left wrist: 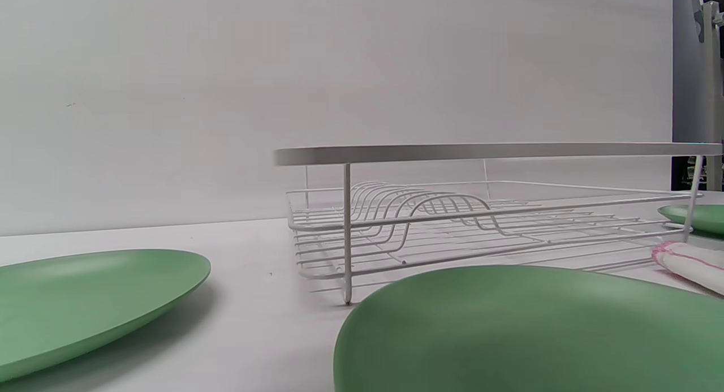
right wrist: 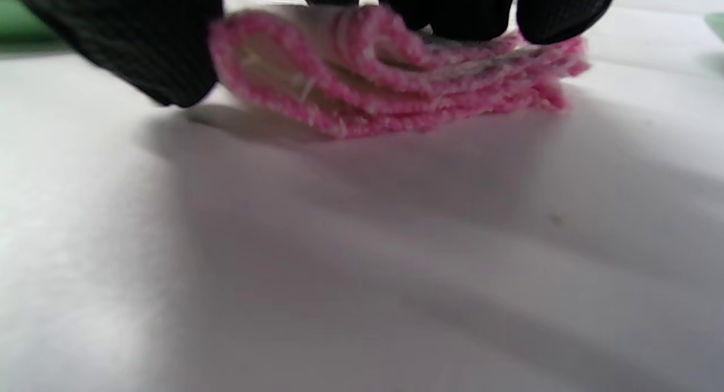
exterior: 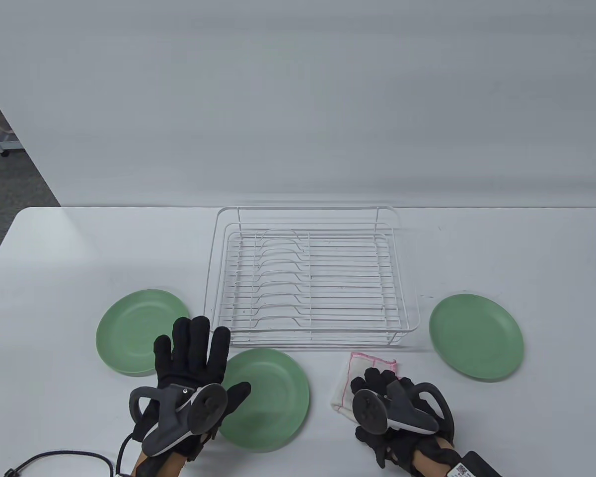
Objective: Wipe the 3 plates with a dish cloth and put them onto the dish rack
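Observation:
Three green plates lie flat on the white table: one at the left (exterior: 134, 330), one at front centre (exterior: 273, 397), one at the right (exterior: 476, 336). The white wire dish rack (exterior: 308, 332) stands behind them with nothing in it. My left hand (exterior: 198, 348) hovers with fingers spread straight, over the gap between the left plate (left wrist: 85, 301) and the centre plate (left wrist: 526, 330). My right hand (exterior: 377, 382) grips the folded, pink-edged dish cloth (exterior: 360, 370) on the table. Its fingertips (right wrist: 560, 7) press on the cloth (right wrist: 384, 81) and the thumb (right wrist: 141, 41) sits beside it.
A black cable (exterior: 54, 459) trails from my left wrist at the table's front left. The rack's raised wire rim (left wrist: 452, 222) stands just behind the centre plate. The table's left edge (exterior: 0, 258) drops off to a grey floor.

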### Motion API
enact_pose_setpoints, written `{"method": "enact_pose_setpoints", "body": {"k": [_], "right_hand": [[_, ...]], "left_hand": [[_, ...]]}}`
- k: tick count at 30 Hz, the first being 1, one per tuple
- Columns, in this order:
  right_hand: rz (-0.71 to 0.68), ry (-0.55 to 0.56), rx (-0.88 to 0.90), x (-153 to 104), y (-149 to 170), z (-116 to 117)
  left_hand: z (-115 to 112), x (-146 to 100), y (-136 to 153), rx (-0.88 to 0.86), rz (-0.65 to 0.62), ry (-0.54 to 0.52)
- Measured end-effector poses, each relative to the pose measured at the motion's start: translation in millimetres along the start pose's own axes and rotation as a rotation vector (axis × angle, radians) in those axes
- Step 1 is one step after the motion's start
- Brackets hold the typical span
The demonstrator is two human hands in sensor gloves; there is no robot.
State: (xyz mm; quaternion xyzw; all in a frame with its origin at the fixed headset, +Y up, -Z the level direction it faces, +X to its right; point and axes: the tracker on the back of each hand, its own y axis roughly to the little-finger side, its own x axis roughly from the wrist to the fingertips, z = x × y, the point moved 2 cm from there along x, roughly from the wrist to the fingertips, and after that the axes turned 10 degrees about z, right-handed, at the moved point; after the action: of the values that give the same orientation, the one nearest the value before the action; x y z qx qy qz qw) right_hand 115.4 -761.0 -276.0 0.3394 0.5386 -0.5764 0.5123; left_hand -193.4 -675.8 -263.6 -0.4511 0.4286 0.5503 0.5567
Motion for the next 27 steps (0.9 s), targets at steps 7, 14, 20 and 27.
{"method": "enact_pose_setpoints", "body": {"k": [7,14,20,27], "right_hand": [[-0.020,0.186,0.022,-2,-6,-12],[0.037,0.291,0.239,-8,21,-35],[0.126,0.462,0.700,-26,72,-64],[0.143,0.392,1.141,-29,105,-57]], "left_hand": [[0,1,1,-0.004,0.003,0.004],[8,1,12,-0.130,0.014,-0.040],[12,5,34,-0.343,0.125,-0.119],[-48,24,48,-0.299,0.313,0.289]]}}
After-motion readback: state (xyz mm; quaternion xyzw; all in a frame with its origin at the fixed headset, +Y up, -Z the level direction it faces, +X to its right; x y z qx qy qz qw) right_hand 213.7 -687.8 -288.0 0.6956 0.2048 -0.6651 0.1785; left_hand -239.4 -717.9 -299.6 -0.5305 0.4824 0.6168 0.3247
